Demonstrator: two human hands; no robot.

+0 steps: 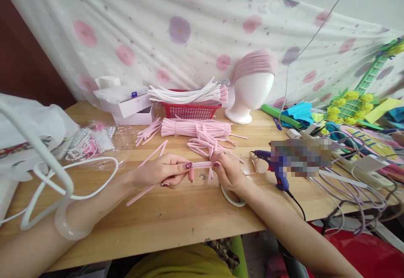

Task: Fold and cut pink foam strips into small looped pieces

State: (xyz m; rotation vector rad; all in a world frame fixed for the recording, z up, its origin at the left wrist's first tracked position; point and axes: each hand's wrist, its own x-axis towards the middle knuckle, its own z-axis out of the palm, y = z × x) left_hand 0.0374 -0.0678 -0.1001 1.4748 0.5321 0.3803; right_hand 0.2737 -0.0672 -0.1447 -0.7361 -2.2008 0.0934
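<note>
Pink chenille stems (203, 165), long axis left-to-right.
My left hand (167, 170) and right hand (229, 172) pinch their nearly level span.

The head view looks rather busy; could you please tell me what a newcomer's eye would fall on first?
Probably the white dummy head with its pink covering, at the back of the table, right of the red basket. Next, perhaps, the left hand and right hand in the middle, holding pink strips between them. A purple glue gun lies to their right.

the stems (202, 165) look fuzzy and matt, the table (176, 223) smooth wood, the basket (189, 111) plastic
</note>
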